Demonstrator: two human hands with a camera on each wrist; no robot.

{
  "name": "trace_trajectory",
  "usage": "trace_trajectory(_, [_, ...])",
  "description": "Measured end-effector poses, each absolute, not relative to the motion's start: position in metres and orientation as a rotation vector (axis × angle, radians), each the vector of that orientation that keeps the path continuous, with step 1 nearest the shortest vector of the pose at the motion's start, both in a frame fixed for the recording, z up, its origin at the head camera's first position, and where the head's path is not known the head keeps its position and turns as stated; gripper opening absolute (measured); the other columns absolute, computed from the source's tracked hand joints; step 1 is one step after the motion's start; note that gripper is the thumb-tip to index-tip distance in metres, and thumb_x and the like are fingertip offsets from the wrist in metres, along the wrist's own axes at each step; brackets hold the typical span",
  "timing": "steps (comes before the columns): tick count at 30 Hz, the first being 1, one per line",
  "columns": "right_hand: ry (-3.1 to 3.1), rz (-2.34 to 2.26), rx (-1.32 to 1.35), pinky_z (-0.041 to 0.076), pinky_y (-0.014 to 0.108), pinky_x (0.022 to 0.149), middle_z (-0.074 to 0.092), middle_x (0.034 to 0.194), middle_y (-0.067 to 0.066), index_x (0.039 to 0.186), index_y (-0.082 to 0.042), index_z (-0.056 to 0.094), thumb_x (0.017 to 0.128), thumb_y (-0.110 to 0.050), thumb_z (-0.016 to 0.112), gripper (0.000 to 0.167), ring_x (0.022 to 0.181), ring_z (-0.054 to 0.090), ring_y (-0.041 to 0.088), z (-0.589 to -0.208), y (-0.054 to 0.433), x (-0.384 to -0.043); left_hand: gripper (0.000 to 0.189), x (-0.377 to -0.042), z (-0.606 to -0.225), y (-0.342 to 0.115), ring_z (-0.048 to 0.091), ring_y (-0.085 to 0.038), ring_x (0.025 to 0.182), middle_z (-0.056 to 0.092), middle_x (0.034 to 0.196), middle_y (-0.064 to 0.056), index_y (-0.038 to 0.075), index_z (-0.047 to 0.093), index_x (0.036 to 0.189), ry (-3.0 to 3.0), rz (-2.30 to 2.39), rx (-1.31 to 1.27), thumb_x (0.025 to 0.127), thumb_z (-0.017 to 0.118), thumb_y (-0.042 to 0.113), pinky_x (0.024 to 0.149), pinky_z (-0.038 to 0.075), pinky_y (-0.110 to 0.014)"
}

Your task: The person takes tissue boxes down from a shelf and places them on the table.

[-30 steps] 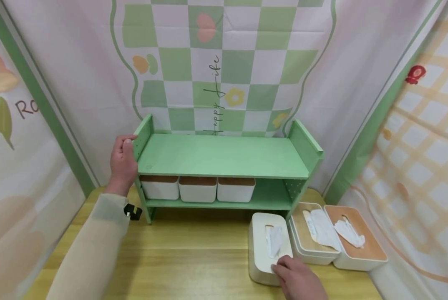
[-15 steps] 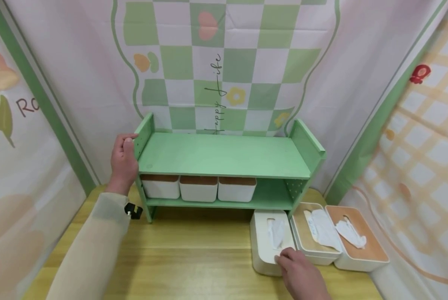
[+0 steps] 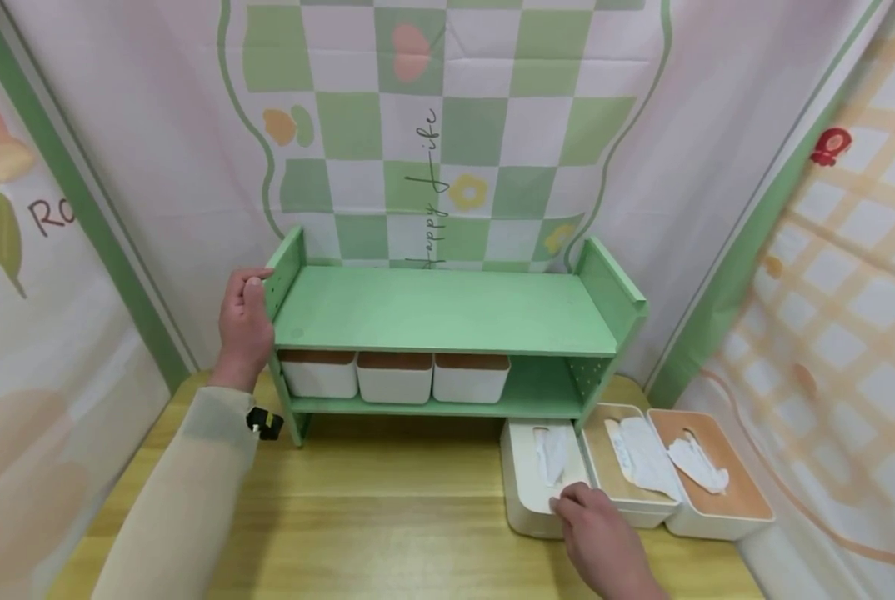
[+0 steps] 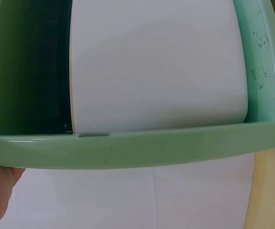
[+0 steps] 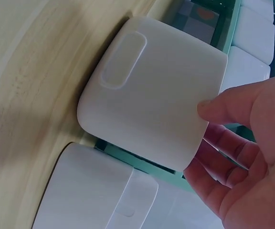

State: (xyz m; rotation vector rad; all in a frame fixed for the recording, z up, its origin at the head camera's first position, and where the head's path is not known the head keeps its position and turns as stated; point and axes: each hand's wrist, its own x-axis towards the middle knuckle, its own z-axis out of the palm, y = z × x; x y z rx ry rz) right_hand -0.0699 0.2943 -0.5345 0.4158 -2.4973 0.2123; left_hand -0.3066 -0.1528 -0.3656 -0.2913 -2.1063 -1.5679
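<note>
White and smooth, the tissue box (image 3: 526,492) is resting on the bench (image 3: 372,517) before the right end of the green shelf (image 3: 447,312). Its far end is meeting the shelf's lower edge in the head view; how far it is reaching underneath is hidden. Thin paper (image 3: 551,457) is poking from the lid slot. The right hand (image 3: 601,537) is pinching the box's near end, thumb on one face and fingers bending about the corner, beside the oval recess (image 5: 124,60). The left hand (image 3: 247,325) is gripping the shelf's left side panel, fingers curling over its edge. Three brown-topped boxes (image 3: 395,386) are sitting on the lower board, and two other boxes (image 3: 721,454) are standing to the right.

The tissue box is probably behaving like light, stiff plastic, somewhat slippery on its glossy sides. Both long side walls are likely offering the surest hold for lifting; the lid is possibly loose, and the soft paper is tearing-prone.
</note>
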Motion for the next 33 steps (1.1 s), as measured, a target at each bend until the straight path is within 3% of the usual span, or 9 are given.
trace_trajectory(27, [-2.454,0.227,0.437,0.052,0.037,0.065,0.059,0.09,0.003,0.086,-0.01,0.076,0.064,0.004,0.078,0.026,0.078,0.058,0.022,-0.537,0.299,-0.086,0.051,-0.307,-0.367,-0.152,0.026,-0.021,0.06,0.034,0.08,-0.012,0.012,0.051,0.132,-2.111,-1.56,-0.272,0.107,0.022,0.046,0.063,0.026,-0.036])
trace_trajectory(33, [-2.477,0.227,0.396,0.052,0.038,0.066,0.06,0.09,0.002,0.087,-0.009,0.077,0.068,-0.002,0.081,0.021,0.079,0.058,0.021,-0.536,0.297,-0.085,0.051,-0.308,-0.367,-0.153,0.025,-0.019,0.057,0.033,0.077,-0.011,0.014,0.051,0.132,-2.111,-1.561,-0.279,0.106,0.022,0.048,0.06,0.027,-0.035])
